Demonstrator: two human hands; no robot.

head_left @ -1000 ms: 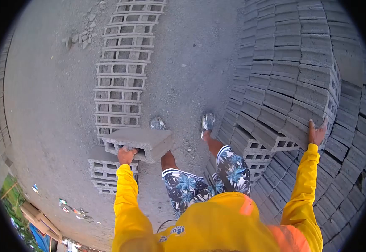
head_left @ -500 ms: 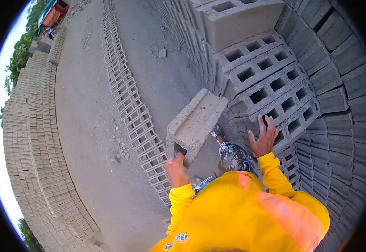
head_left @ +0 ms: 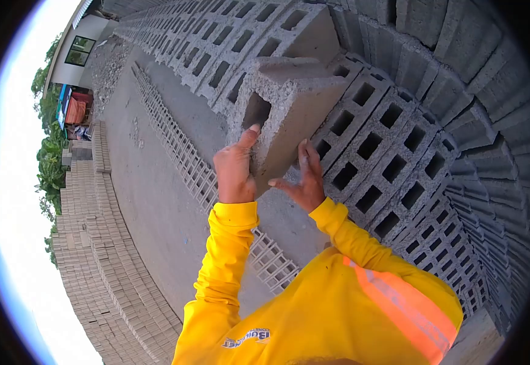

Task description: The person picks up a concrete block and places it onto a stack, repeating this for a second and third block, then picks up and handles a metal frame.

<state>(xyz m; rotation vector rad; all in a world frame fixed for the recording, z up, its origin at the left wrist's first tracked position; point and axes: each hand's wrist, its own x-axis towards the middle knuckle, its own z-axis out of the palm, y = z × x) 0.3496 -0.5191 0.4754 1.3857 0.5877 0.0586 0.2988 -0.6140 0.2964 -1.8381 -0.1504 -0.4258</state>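
Note:
A grey hollow concrete block (head_left: 304,115) is held up in front of me, tilted, with one hollow end facing me. My left hand (head_left: 236,170) grips that near end, its thumb at the edge of the opening. Against the block's lower side rests my right hand (head_left: 306,182), fingers on the face and thumb near the bottom edge; the exact contact is partly hidden. Behind and right of the block rises a stack of hollow blocks (head_left: 380,161) with their openings showing.
A long row of stacked blocks (head_left: 216,45) runs into the distance. More blocks (head_left: 478,115) line the right side. A narrow row of blocks (head_left: 174,137) lies on the concrete ground (head_left: 149,201). Large block piles (head_left: 113,261) stand left, with a building (head_left: 88,52) beyond.
The block has been raised from low beside my legs toward the stack. My right hand has left the stack and come to the block. The view has swung, showing the building.

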